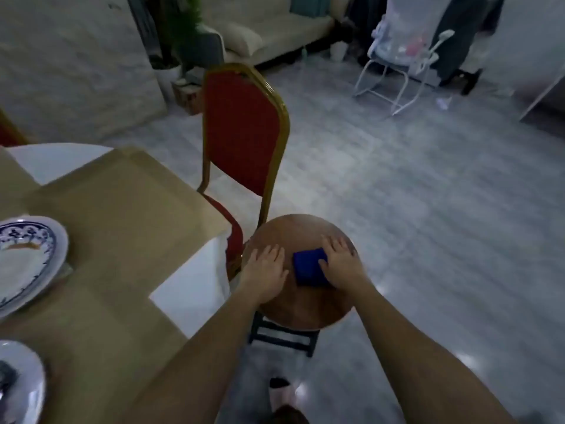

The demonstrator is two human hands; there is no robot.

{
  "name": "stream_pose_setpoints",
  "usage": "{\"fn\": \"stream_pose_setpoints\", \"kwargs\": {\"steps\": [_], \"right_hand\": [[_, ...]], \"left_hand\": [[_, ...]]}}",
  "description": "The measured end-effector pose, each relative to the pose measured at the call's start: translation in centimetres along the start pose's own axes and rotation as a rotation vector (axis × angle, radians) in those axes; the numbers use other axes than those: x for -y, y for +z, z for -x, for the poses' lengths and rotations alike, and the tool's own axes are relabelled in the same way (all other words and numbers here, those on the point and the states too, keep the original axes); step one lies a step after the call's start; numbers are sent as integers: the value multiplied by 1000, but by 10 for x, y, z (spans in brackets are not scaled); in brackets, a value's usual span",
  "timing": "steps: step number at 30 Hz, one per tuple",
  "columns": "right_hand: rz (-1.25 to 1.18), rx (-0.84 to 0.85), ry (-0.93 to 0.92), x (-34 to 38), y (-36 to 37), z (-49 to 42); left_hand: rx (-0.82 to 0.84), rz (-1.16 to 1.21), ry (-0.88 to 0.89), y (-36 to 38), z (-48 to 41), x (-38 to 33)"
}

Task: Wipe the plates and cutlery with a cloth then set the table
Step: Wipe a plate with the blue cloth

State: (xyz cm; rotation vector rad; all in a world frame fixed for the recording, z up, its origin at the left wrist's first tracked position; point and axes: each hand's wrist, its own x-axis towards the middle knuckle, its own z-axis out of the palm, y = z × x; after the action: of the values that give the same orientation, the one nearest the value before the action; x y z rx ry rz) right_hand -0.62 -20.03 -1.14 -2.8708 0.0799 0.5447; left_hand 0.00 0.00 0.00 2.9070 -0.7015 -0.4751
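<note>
- Right grip (339,266) rests flat on the right edge of the blue cloth (307,269), fingers loose, not pinching.
- Left grip (265,272) lies flat on the stool (293,231), just left of it.
- Plates (27,258) wait well left on the surface (122,209).

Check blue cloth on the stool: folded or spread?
Folded: the blue cloth is a compact square on the wooden stool, right hand on its edge.

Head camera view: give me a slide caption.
Left hand flat on a round brown wooden stool, right hand touching a folded dark blue cloth on it, beside a tan-covered table.
</note>
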Motion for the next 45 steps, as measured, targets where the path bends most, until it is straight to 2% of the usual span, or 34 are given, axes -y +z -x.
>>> {"fn": "stream_pose_setpoints", "kwargs": {"steps": [5, 11, 16, 21, 23, 25, 27, 30, 34, 38, 43, 45], "right_hand": [[5, 51, -48, -31, 14, -17], [-12, -22, -114, -45, 14, -35], [-4, 65, -100, -44, 5, -44], [53, 130, -146, -40, -12, -48], [-22, 175, -175, -36, -21, -46], [-209, 281, -181, -27, -34, -42], [-399, 421, -196, -6, -48, -38], [-748, 568, -184, 40, -67, -29], [-1058, 719, -180, 121, -84, -2], [-1068, 839, -266, 211, -66, 8], [-1123, 1052, -318, 306, -34, 43], [-1082, 1070, -313, 334, -21, 57]], "left_hand": [[-31, 148, -102, 27, -36, -30], [-89, 219, -187, 41, -60, -38], [27, 403, -277, 32, -73, -32], [112, 685, -236, 18, -66, -22], [129, 811, -227, 9, -58, -15], [120, 943, -223, -3, -47, -3], [60, 1068, -222, -19, -32, 11], [-116, 1174, -255, -50, -1, 34], [-390, 1159, -369, -85, 49, 74], [-579, 1060, -553, -93, 120, 131], [-744, 991, -730, -81, 221, 182], [-770, 959, -768, -72, 254, 196]]}}
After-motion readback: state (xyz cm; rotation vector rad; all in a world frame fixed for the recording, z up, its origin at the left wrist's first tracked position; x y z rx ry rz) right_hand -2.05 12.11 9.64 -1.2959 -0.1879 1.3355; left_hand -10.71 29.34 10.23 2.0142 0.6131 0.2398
